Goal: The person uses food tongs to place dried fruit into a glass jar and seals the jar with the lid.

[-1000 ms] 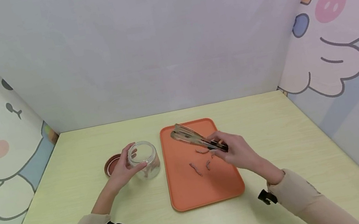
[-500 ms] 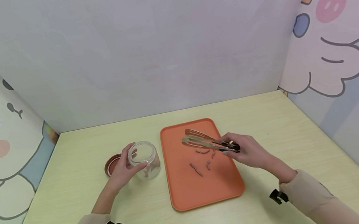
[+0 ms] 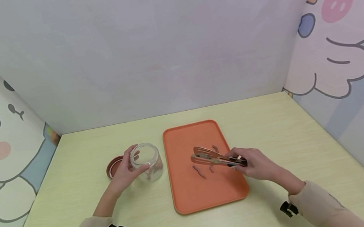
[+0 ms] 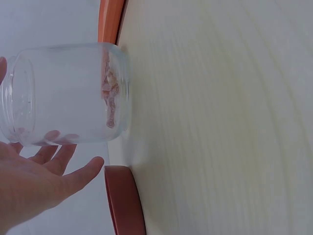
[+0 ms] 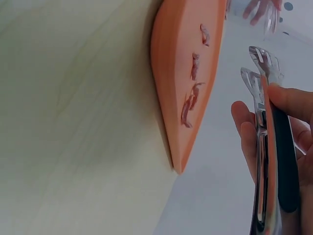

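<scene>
My left hand (image 3: 131, 163) grips a clear glass jar (image 3: 147, 162) standing on the table left of an orange tray (image 3: 200, 195). In the left wrist view the jar (image 4: 68, 93) holds a few reddish strips (image 4: 110, 100) at its bottom, with my fingers (image 4: 54, 164) against its side. My right hand (image 3: 246, 160) grips metal tongs (image 3: 211, 157) by their black handle, with the tips low over the tray's middle. Reddish strips (image 3: 198, 171) lie on the tray beside the tips. In the right wrist view the tongs (image 5: 264, 127) hover apart from the strips (image 5: 188, 105), jaws slightly apart and holding nothing.
A reddish-brown lid (image 3: 114, 167) lies flat on the table left of the jar, just behind my left hand. The pale wooden table (image 3: 279, 124) is walled in by cartoon-printed panels on the left, back and right.
My right hand has carried the tongs nearer and downward, from the tray's far end to low over the strips. The left hand and the jar have stayed put.
</scene>
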Motion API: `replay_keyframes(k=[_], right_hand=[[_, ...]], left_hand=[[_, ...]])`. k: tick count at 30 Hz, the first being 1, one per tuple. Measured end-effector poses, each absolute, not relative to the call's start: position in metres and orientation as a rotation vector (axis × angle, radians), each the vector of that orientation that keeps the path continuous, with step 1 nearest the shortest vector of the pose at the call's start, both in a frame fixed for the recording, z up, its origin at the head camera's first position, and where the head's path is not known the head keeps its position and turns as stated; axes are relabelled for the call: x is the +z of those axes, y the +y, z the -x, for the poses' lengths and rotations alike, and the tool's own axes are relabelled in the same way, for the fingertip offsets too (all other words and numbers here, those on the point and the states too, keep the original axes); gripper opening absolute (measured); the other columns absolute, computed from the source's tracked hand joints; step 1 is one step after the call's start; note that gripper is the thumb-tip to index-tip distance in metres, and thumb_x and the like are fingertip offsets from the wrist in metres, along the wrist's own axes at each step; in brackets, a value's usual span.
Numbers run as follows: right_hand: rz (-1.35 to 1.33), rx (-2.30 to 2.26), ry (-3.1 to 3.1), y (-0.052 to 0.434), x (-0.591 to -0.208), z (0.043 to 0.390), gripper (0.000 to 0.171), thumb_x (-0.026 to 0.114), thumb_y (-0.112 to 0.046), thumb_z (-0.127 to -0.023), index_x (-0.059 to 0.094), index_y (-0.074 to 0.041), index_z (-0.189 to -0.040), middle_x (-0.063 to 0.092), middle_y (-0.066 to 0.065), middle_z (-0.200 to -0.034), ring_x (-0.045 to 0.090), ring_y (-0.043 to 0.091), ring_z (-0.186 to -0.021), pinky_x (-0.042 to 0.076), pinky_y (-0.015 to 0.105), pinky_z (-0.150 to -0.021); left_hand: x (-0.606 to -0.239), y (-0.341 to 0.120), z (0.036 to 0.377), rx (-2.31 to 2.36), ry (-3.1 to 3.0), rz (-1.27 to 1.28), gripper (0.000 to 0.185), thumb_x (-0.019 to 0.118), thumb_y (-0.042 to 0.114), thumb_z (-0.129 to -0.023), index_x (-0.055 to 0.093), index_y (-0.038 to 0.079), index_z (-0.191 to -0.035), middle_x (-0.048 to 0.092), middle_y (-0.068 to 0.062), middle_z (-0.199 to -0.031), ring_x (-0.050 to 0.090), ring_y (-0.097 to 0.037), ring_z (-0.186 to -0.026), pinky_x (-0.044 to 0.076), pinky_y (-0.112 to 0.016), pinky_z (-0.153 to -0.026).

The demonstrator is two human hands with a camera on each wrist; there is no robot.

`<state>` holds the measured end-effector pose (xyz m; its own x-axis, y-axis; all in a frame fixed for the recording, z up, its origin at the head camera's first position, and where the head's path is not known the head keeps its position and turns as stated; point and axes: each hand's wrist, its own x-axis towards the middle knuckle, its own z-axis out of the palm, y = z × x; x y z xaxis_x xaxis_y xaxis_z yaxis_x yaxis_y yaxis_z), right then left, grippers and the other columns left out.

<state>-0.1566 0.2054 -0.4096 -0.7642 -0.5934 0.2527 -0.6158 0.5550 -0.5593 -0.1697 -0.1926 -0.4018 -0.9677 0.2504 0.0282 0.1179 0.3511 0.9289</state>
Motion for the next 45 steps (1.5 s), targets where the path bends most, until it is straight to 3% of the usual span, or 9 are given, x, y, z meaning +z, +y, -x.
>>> replay_keyframes(k=[8, 12, 19, 45], right_hand=[[-1.061, 0.959, -2.8, 0.2, -0.418, 0.15, 0.03, 0.067, -0.005, -0.077, 0.058, -0.013, -0.103, 0.059, -0.008, -0.088, 0.053, 0.007, -0.073, 0.039, 0.022, -0.053], [-1.046, 0.941, -2.83, 0.197, -0.422, 0.149, 0.03, 0.067, -0.004, -0.076, 0.058, -0.014, -0.103, 0.059, -0.008, -0.086, 0.052, 0.006, -0.069, 0.037, 0.022, -0.05], [-1.063, 0.921, -2.836, 0.194, -0.428, 0.147, 0.03, 0.066, 0.0, -0.075, 0.057, -0.013, -0.101, 0.059, -0.007, -0.081, 0.054, 0.006, -0.071, 0.042, 0.023, -0.055], [-1.032, 0.906, -2.845, 0.19, -0.434, 0.148, 0.028, 0.062, 0.006, -0.075, 0.057, -0.014, -0.094, 0.055, -0.005, -0.07, 0.044, 0.007, -0.055, 0.037, 0.022, -0.048]], left_hand=[[-0.394, -0.19, 0.166, 1.688, 2.483, -0.335, 0.073, 0.063, 0.012, -0.082, 0.016, 0.004, -0.137, 0.027, -0.029, -0.133, 0.026, -0.042, -0.121, 0.029, -0.051, -0.093], [-0.395, -0.19, 0.166, 1.684, 2.485, -0.323, 0.073, 0.064, 0.014, -0.082, 0.016, 0.004, -0.137, 0.027, -0.028, -0.133, 0.026, -0.042, -0.121, 0.028, -0.051, -0.093], [-0.396, -0.19, 0.166, 1.679, 2.489, -0.319, 0.073, 0.063, 0.014, -0.082, 0.016, 0.004, -0.137, 0.027, -0.028, -0.133, 0.026, -0.042, -0.121, 0.029, -0.051, -0.093], [-0.396, -0.19, 0.166, 1.68, 2.491, -0.323, 0.073, 0.063, 0.013, -0.082, 0.016, 0.004, -0.137, 0.027, -0.028, -0.133, 0.025, -0.041, -0.122, 0.028, -0.051, -0.093]])
